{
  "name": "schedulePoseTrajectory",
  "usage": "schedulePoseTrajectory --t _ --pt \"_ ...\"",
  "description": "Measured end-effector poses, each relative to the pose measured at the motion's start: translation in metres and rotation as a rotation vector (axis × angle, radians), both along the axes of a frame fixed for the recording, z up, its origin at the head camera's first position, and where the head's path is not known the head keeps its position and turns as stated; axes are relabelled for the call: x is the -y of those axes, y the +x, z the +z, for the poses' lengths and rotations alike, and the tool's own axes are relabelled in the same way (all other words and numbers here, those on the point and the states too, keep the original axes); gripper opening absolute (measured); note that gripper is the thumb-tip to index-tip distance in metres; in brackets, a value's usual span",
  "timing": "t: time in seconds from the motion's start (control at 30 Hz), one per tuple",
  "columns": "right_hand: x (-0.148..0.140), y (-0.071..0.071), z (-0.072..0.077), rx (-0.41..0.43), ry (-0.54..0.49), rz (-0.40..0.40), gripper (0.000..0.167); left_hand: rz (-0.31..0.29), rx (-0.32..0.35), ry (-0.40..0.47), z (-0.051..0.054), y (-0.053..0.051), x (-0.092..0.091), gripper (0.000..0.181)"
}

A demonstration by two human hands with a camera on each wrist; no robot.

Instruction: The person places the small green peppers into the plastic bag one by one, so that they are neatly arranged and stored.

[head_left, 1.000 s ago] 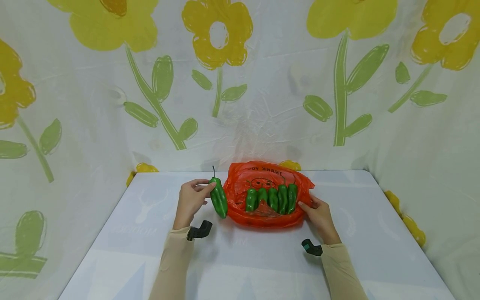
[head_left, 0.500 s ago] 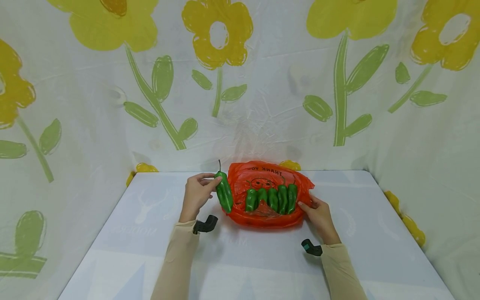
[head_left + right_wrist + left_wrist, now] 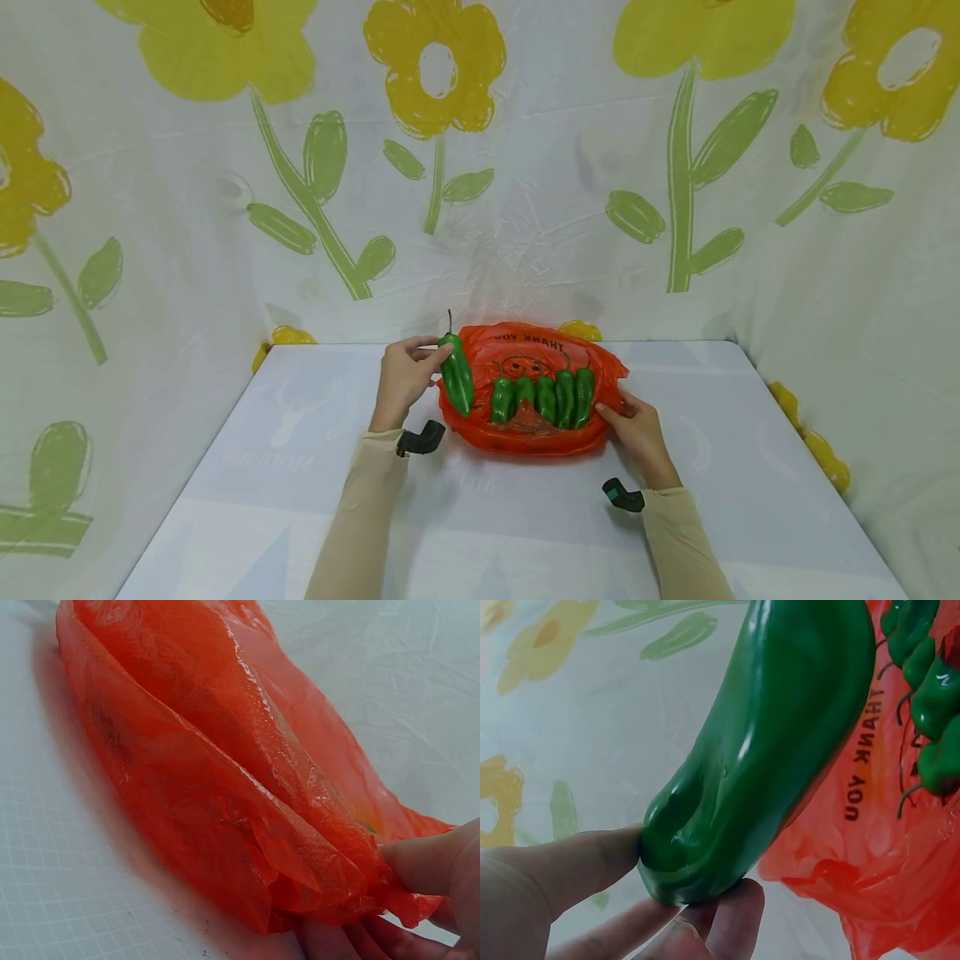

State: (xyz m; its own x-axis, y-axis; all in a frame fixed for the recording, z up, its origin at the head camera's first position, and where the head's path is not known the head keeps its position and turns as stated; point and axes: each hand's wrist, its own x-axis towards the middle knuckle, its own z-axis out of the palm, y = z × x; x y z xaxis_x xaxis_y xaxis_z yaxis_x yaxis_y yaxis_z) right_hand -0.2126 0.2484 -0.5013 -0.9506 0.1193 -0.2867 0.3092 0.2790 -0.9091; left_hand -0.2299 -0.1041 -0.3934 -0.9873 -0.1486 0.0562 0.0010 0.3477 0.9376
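My left hand (image 3: 401, 379) pinches a long green pepper (image 3: 457, 377) near its stem end, thumb on one side and fingers on the other. The pepper tilts, tip down, over the left edge of a red plastic bag (image 3: 495, 437). Several green peppers (image 3: 566, 398) lie side by side in the bag's open mouth, stems toward the back. At the bag's right edge, my right hand (image 3: 641, 433) pinches the crumpled plastic between thumb and fingers. In the left wrist view the held pepper (image 3: 765, 742) fills the middle, apart from the other peppers (image 3: 937, 697).
The bag lies on a pale table (image 3: 525, 525) with faint printed patterns. A white curtain (image 3: 555, 183) with yellow flowers hangs behind the table and along both sides. Each wrist carries a small black camera (image 3: 423, 437).
My left hand has moved right and slightly away from me with the pepper, from beside the bag to over its left edge. The right hand stays at the bag.
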Motion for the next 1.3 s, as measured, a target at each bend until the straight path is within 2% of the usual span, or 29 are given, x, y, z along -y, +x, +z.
schedulePoseTrajectory --t 0.3,0.6,0.87,1.3 --pt "0.001 0.001 0.001 -0.023 -0.007 -0.011 0.067 -0.033 -0.036 -0.025 -0.001 -0.007 -0.009 0.035" --pt "0.001 0.0 0.002 -0.024 -0.004 -0.006 0.066 -0.032 -0.037 -0.104 -0.005 -0.012 -0.018 0.035" --pt "0.001 0.001 0.001 -0.016 -0.003 -0.008 0.067 -0.038 -0.078 -0.155 -0.013 -0.015 -0.027 0.036" --pt "0.0 0.001 0.0 -0.023 -0.007 -0.018 0.066 -0.045 -0.097 -0.215 -0.023 -0.016 -0.042 0.032"
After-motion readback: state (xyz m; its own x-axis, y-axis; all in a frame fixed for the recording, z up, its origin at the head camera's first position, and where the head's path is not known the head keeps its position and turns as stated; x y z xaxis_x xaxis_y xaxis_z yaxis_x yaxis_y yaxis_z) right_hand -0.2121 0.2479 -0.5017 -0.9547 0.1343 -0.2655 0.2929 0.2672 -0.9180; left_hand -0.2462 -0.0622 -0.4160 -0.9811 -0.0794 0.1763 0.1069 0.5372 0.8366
